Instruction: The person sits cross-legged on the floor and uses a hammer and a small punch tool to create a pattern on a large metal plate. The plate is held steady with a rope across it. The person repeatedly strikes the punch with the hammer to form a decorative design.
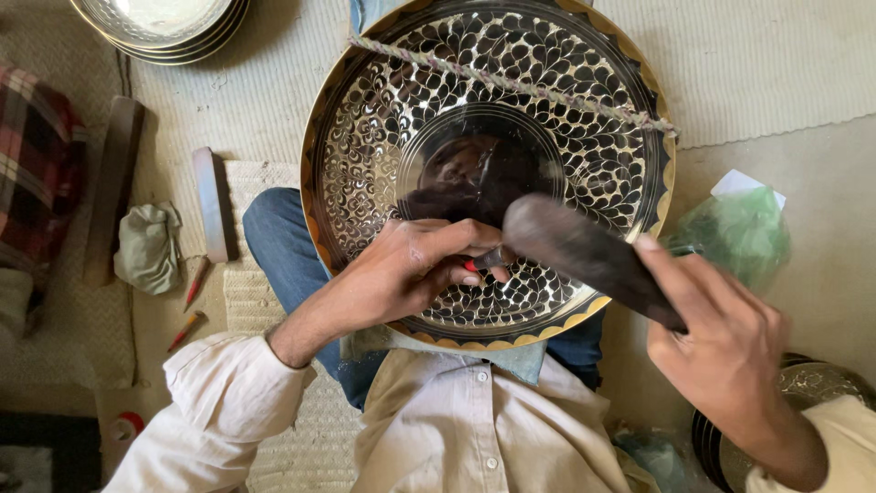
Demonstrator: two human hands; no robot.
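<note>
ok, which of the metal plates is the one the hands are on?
The big patterned plate on the lap, cord across its top. The left hand rests on it; the stacks at top left and bottom right lie untouched.

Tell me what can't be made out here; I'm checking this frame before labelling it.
- Chisel tip: head view, hidden by the left hand and the mallet.
- Mallet handle end: covered by the right hand.
- Plate top rim: cut off by the frame edge.
- Plate stack, upper left: cut off by the edge.
- Green bag contents: blurred.
</note>
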